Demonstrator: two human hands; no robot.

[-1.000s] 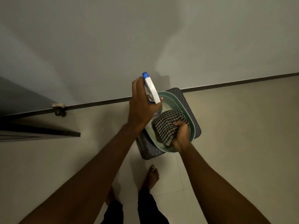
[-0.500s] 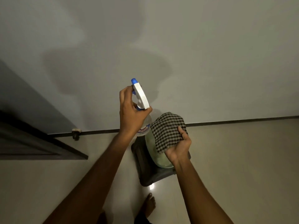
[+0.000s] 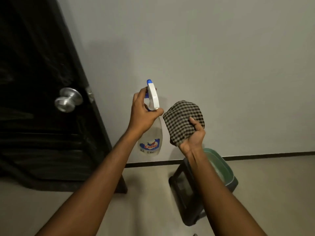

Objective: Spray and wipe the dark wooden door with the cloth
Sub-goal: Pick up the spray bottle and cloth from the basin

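Observation:
The dark wooden door (image 3: 39, 103) fills the left of the head view, standing open, with a round silver knob (image 3: 68, 99). My left hand (image 3: 143, 113) grips the neck of a clear spray bottle (image 3: 152, 133) with a white trigger head and a blue nozzle, held upright in front of the pale wall, to the right of the door's edge. My right hand (image 3: 193, 135) holds a bunched black-and-white checked cloth (image 3: 184, 121) just right of the bottle. Neither touches the door.
A green basin (image 3: 221, 166) sits on a dark low stool (image 3: 185, 193) on the tiled floor under my right forearm, against the pale wall (image 3: 221, 65) with a dark skirting strip (image 3: 264, 155).
Both hands lifted the bottle and the cloth up out of the basin. My view rose and swung left, bringing the door and its knob into sight.

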